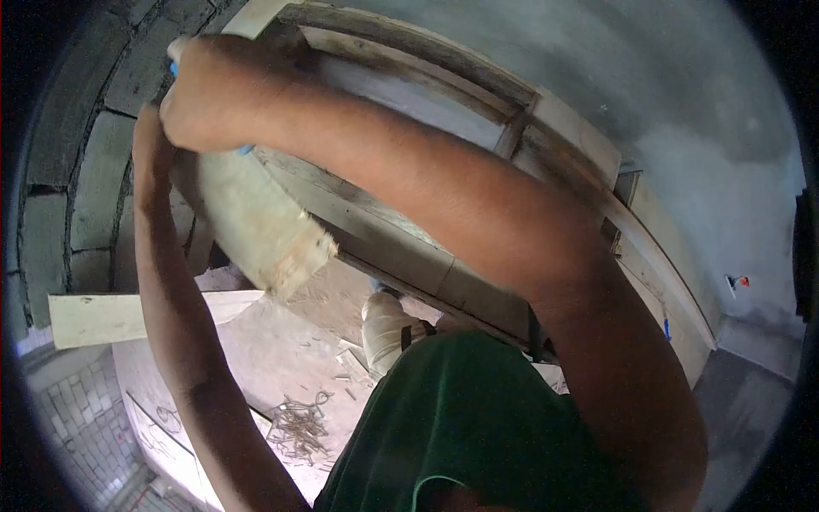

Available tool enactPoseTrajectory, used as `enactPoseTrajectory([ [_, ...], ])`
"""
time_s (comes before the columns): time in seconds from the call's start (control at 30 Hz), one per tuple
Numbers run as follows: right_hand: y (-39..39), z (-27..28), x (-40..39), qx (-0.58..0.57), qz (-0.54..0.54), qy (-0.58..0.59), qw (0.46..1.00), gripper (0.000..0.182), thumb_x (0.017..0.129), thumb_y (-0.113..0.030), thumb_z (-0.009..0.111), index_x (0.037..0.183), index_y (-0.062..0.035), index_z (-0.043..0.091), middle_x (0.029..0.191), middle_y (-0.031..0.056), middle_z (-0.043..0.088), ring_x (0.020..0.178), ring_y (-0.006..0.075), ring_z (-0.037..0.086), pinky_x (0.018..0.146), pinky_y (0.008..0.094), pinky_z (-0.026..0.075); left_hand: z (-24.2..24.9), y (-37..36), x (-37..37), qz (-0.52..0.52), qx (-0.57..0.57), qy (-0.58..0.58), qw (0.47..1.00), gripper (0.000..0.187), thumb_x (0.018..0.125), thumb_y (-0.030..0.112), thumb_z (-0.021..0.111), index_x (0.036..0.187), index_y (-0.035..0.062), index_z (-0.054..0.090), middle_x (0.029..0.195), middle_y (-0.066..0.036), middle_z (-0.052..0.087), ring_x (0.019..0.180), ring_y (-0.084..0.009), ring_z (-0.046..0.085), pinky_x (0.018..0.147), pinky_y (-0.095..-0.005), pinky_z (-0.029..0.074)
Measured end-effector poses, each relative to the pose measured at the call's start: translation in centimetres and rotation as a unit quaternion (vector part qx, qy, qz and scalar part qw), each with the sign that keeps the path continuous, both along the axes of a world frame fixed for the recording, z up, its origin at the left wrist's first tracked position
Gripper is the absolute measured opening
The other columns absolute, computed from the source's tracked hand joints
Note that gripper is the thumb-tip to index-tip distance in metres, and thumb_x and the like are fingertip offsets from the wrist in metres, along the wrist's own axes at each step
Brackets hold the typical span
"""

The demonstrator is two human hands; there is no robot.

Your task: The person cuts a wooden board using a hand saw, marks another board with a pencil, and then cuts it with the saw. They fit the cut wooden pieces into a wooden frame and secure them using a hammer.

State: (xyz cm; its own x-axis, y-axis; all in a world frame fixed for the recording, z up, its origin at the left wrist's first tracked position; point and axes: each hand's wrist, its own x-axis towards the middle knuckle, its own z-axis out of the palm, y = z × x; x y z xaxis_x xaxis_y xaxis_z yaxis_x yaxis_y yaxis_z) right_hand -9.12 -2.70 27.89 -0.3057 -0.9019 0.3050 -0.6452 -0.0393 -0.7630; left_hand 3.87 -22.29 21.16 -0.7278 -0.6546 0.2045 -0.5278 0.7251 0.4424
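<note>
My right hand [209,94] is closed in a fist at the upper left, close to the block wall. Small bits of blue show at the fist's edges; I cannot tell what it grips. Just below and behind it, my left hand [152,141] is raised against the wall side, its fingers mostly hidden. A pale board [256,218] with a rough, splintered lower end slants down from beside my right hand. The right forearm crosses in front of a wooden frame [401,55].
Grey block wall [94,179] rises on the left, with a light plank [98,320] jutting out below. Plastered wall [682,94] stands at the right. On the pinkish surface below lie a heap of nails or wire bits [299,427] and wood scraps [351,363].
</note>
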Motion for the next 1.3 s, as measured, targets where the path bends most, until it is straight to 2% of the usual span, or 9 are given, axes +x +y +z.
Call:
enactPoseTrajectory([
  [0.2, -0.1, 0.4, -0.6, 0.099, 0.079, -0.143, 0.982, 0.059, 0.081, -0.019, 0.057, 0.132, 0.0096, 0.050, 0.102, 0.0324, 0.066, 0.096, 0.0379, 0.068, 0.087, 0.0407, 0.053, -5.1, 1.3, 3.1, -0.027, 0.215, 0.125, 0.968, 0.040, 0.094, 0.028, 0.054, 0.119, -0.0029, 0.061, 0.108, -0.023, 0.069, 0.100, -0.0291, 0.067, 0.082, -0.0395, 0.050],
  [0.33, 1.2, -2.4, -0.1, 0.042, 0.082, 0.002, 0.996, 0.049, 0.085, -0.012, 0.055, 0.128, 0.0104, 0.050, 0.095, 0.0334, 0.065, 0.085, 0.0383, 0.070, 0.072, 0.0454, 0.056, -6.2, 6.7, 2.1, 0.049, 0.180, 0.148, 0.971, 0.042, 0.098, 0.028, 0.050, 0.120, -0.0056, 0.059, 0.106, -0.023, 0.069, 0.098, -0.0272, 0.067, 0.083, -0.0386, 0.050],
  [0.53, 10.1, -8.4, 4.6, 0.074, 0.140, -0.008, 0.987, 0.073, 0.091, -0.012, 0.056, 0.153, -0.0034, 0.017, 0.087, 0.0234, 0.060, 0.063, 0.0349, 0.064, 0.056, 0.0423, 0.054, -9.2, 11.4, 5.0, 0.093, 0.160, 0.176, 0.967, 0.049, 0.095, 0.036, 0.056, 0.124, -0.0027, 0.058, 0.111, -0.018, 0.068, 0.098, -0.0257, 0.066, 0.085, -0.0368, 0.051],
  [0.8, 11.8, -10.3, 7.5, 0.069, 0.168, -0.111, 0.977, 0.076, 0.091, -0.013, 0.056, 0.155, -0.0117, 0.015, 0.092, 0.0238, 0.060, 0.077, 0.0346, 0.064, 0.066, 0.0449, 0.052, -17.6, 15.6, 13.3, 0.085, 0.379, 0.394, 0.833, 0.113, 0.070, 0.068, 0.072, 0.147, 0.0016, 0.025, 0.135, -0.020, 0.046, 0.116, -0.0306, 0.053, 0.094, -0.0441, 0.051],
  [0.9, 13.4, -11.8, 5.1, 0.051, 0.100, -0.063, 0.992, 0.088, 0.077, -0.008, 0.068, 0.153, -0.0104, 0.024, 0.090, 0.0227, 0.062, 0.073, 0.0343, 0.066, 0.057, 0.0422, 0.054, -14.6, 14.8, 6.4, 0.065, 0.243, 0.211, 0.944, 0.068, 0.085, 0.046, 0.067, 0.131, -0.0011, 0.049, 0.110, -0.016, 0.062, 0.097, -0.0251, 0.062, 0.085, -0.0396, 0.053],
  [1.0, 16.5, -9.0, 0.9, 0.129, -0.044, -0.024, 0.990, 0.062, 0.083, -0.012, 0.066, 0.142, -0.0077, 0.044, 0.102, 0.0228, 0.067, 0.084, 0.0349, 0.069, 0.074, 0.0446, 0.056, -13.8, 18.7, -1.0, 0.076, 0.203, 0.049, 0.975, 0.034, 0.097, 0.026, 0.052, 0.113, -0.0013, 0.063, 0.083, -0.018, 0.070, 0.077, -0.0282, 0.069, 0.073, -0.0384, 0.055],
  [1.07, 18.6, -7.9, -0.9, 0.290, -0.082, -0.059, 0.952, 0.054, 0.087, -0.010, 0.061, 0.139, -0.0049, 0.046, 0.107, 0.0223, 0.066, 0.087, 0.0288, 0.069, 0.078, 0.0385, 0.053, -15.7, 22.4, -4.4, 0.068, 0.106, 0.007, 0.992, 0.031, 0.098, 0.026, 0.050, 0.107, -0.0005, 0.063, 0.082, -0.024, 0.067, 0.078, -0.0358, 0.068, 0.070, -0.0450, 0.054],
  [1.13, 20.7, -9.9, -1.9, 0.269, -0.079, -0.035, 0.959, 0.054, 0.087, -0.010, 0.062, 0.139, -0.0036, 0.046, 0.105, 0.0224, 0.066, 0.088, 0.0259, 0.068, 0.080, 0.0365, 0.052, -15.0, 25.2, -6.0, 0.017, 0.157, -0.005, 0.987, 0.030, 0.097, 0.028, 0.052, 0.096, 0.0002, 0.062, 0.081, -0.023, 0.065, 0.078, -0.0401, 0.066, 0.072, -0.0481, 0.052],
  [1.3, 23.3, -14.1, -3.1, 0.199, -0.100, -0.051, 0.974, 0.053, 0.088, -0.014, 0.060, 0.136, 0.0033, 0.046, 0.113, 0.0292, 0.062, 0.100, 0.0416, 0.064, 0.089, 0.0432, 0.049, -18.6, 28.8, -6.5, 0.020, -0.012, 0.028, 0.999, 0.024, 0.094, 0.025, 0.052, 0.093, 0.0020, 0.060, 0.100, -0.021, 0.060, 0.111, -0.0382, 0.053, 0.090, -0.0540, 0.043],
])
